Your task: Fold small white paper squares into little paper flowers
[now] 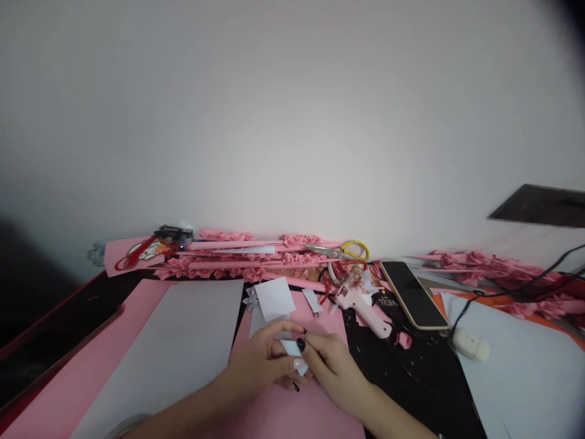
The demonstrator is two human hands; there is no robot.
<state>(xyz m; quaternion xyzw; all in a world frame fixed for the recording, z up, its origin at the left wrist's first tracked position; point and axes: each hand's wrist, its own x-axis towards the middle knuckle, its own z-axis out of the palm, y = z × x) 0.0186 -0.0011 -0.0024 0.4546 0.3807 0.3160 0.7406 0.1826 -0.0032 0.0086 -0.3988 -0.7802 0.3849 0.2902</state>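
Both hands meet over a pink sheet of paper (pixel 297 402) at the lower middle. Between them is a small piece of pale blue-white paper (pixel 291 348), partly hidden by the fingers. My left hand (pixel 267 356) pinches it from the left, thumb in front. My right hand (pixel 331 366) grips it from the right, with thumb and forefinger closed at its edge. Just beyond the fingers lies a square of white paper (pixel 275 299), beside a small folded pale paper flower (pixel 250 299). A narrow white paper strip (pixel 312 301) rests to the right.
A pink glue gun (pixel 363 308), yellow-handled scissors (pixel 342 250) and a phone (pixel 414 296) lie right of centre. Pink paper flowers on stems (pixel 219 265) line the wall. Large white sheets lie left (pixel 183 341) and right (pixel 525 360), the right one under a white plug-like device (pixel 471 344) with a cable.
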